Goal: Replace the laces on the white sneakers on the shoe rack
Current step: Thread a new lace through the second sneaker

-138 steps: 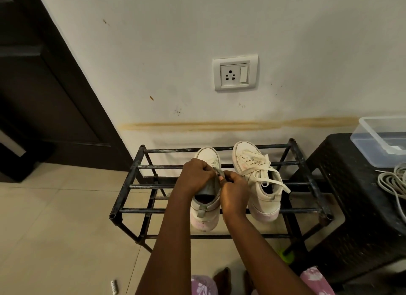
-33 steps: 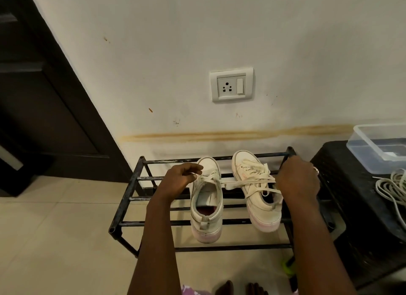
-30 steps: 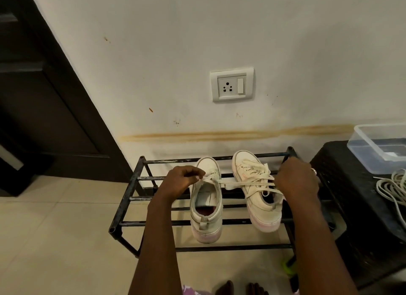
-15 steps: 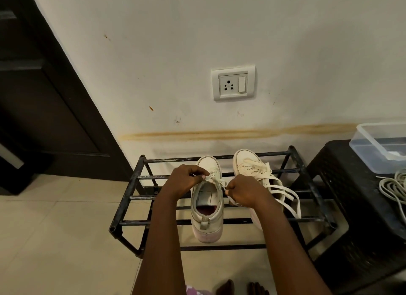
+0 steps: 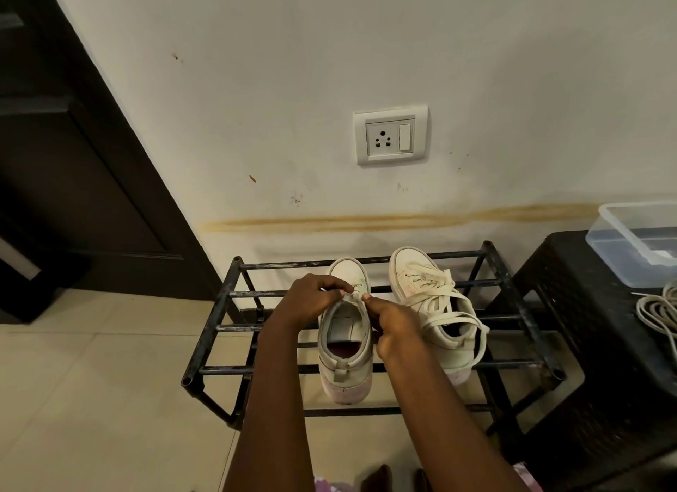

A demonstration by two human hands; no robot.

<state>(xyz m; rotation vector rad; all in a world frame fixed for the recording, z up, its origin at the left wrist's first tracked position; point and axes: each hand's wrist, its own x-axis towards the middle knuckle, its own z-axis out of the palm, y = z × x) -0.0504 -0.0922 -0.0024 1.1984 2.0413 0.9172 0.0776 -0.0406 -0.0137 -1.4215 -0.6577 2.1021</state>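
Nearest me, at the front edge of the shoe rack [image 5: 215,310], the left sneaker [image 5: 346,359] sits with its heel hanging over the front rail and its toe pointing away from me. Both my hands are on it. The left hand [image 5: 311,303] and the right hand [image 5: 397,325] each pinch a piece of the lace [image 5: 354,298] between thumb and fingertip, just behind the toe cap. As far as I can judge, the lace runs only through the lowest eyelets. The tongue [image 5: 341,331] lies bare, so most of this shoe's threading is left, and the tying too. Just beside it, towards the rack's right edge, the right sneaker [image 5: 456,348] is laced up its front, its loose ends [image 5: 439,301] draped unknotted over its side. Whether those are new laces I cannot tell.
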